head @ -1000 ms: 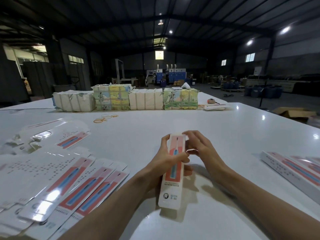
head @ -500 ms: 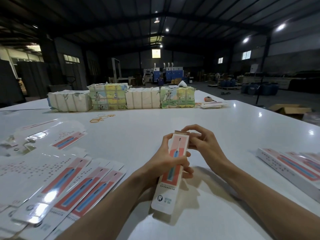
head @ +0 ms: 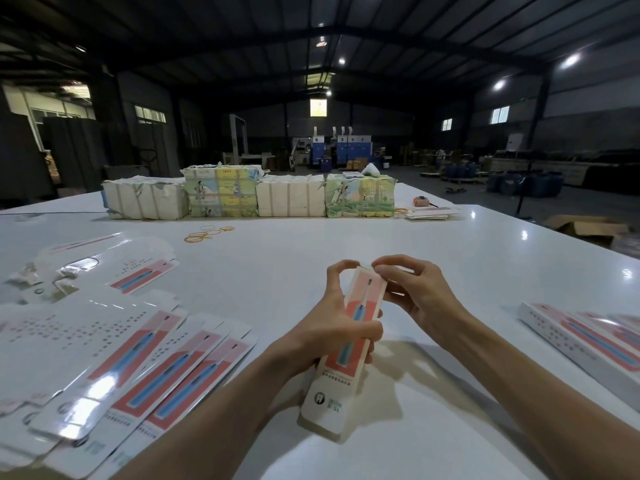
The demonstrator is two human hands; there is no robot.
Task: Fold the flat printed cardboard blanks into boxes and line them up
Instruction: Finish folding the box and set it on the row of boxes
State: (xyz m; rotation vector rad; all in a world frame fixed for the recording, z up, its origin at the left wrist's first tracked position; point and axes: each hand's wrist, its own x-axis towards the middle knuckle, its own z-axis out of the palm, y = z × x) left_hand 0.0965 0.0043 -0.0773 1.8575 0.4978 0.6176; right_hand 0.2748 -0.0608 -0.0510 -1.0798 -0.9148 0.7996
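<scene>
Dim warehouse: dark truss roof (head: 242, 36), ceiling lamps (head: 570, 59), small windows (head: 499, 115), white table (head: 311, 244), blue machines (head: 341, 147) at rear.

A warehouse (steel roof trusses (head: 346, 39), blue drums (head: 533, 183)).

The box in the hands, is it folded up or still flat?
Folded up: the box shows a front and a side face, held in the left hand.
</scene>
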